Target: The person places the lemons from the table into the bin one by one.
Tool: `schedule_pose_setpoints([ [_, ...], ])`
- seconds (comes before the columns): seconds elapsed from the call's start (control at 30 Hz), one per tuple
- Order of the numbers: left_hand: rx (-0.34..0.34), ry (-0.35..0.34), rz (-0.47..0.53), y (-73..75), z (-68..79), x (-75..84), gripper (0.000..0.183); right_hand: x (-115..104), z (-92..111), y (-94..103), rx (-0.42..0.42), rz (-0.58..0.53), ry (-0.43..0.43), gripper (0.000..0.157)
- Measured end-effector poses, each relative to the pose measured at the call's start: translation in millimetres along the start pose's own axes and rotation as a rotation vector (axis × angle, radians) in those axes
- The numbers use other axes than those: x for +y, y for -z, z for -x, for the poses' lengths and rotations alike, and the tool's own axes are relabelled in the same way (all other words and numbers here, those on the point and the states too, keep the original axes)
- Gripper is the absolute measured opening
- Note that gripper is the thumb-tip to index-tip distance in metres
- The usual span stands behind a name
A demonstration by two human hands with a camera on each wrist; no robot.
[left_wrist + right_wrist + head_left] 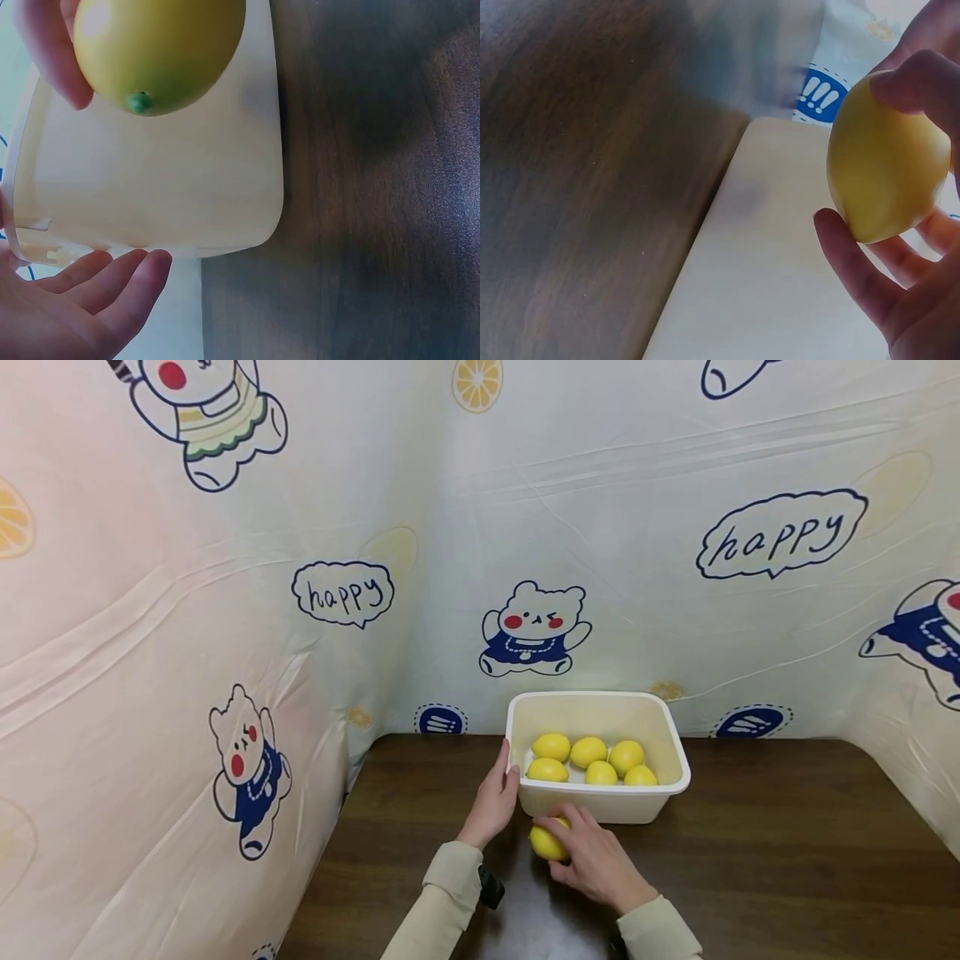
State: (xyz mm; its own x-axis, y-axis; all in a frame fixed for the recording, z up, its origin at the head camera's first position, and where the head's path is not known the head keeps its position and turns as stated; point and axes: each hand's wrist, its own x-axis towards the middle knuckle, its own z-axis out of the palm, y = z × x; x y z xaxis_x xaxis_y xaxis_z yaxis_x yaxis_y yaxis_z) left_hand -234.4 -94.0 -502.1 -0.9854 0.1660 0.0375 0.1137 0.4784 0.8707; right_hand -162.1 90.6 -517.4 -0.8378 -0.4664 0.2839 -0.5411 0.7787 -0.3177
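In the head view, my right hand grips a yellow lemon just in front of a cream plastic bin. The right wrist view shows the thumb and fingers curled round this lemon, its pointed end downward. My left hand rests against the bin's left side, near the front corner. Its fingers lie fairly straight along the outer wall in the left wrist view, the thumb close to the rim. Several lemons lie inside the bin, spread over its floor.
The bin stands toward the back of a dark brown wooden table. Behind and at both sides hangs a pale curtain printed with cartoon bears and "happy" bubbles. A dark wrist device sits at my left cuff.
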Motion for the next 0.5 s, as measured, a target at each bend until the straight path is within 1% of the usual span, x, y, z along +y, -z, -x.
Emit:
schedule_pose_setpoints([
  [0.17,0.004,-0.019,0.0,0.1,-0.2,-1.2,0.057,-1,0,4.0,0.022,0.002,0.004,0.053],
  [0.23,0.002,-0.01,0.0,0.6,-0.4,-1.1,0.056,-2,0,5.6,0.034,-0.001,0.009,0.053],
  [0.3,0.004,-0.018,0.003,0.7,-0.3,-1.0,0.056,-2,0,7.0,0.051,-0.004,0.015,0.053],
  [0.5,-0.003,0.0,0.008,0.5,0.3,-0.4,0.057,-1,1,10.9,0.124,0.006,0.051,0.053],
])
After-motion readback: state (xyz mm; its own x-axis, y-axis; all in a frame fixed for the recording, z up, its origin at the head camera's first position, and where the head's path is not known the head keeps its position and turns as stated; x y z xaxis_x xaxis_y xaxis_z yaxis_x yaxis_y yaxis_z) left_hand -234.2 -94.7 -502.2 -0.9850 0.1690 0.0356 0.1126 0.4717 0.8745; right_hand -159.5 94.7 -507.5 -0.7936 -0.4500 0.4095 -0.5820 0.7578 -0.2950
